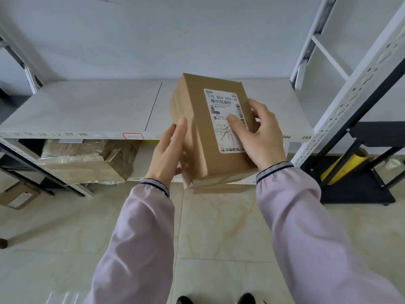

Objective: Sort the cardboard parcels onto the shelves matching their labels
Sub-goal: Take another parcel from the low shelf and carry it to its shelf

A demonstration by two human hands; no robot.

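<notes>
I hold a brown cardboard parcel (203, 128) between both hands, above the front edge of a white shelf board (87, 106). Its white shipping label (221, 110) faces up and carries a barcode and a handwritten mark. My left hand (168, 154) presses flat against the parcel's left side. My right hand (256, 134) grips the right side, with the thumb lying on the label. The parcel's far end reaches over the shelf board, its near end hangs over the floor. The shelf's front edge bears small numbers and a red-outlined tag (133, 136).
A large taped cardboard box (85, 161) sits on the lower shelf at left. Another small parcel (18, 197) lies on the floor at far left. A white perforated upright (350, 95) stands at right, beside a black frame with a yellow roll (344, 167). Beige floor tiles below.
</notes>
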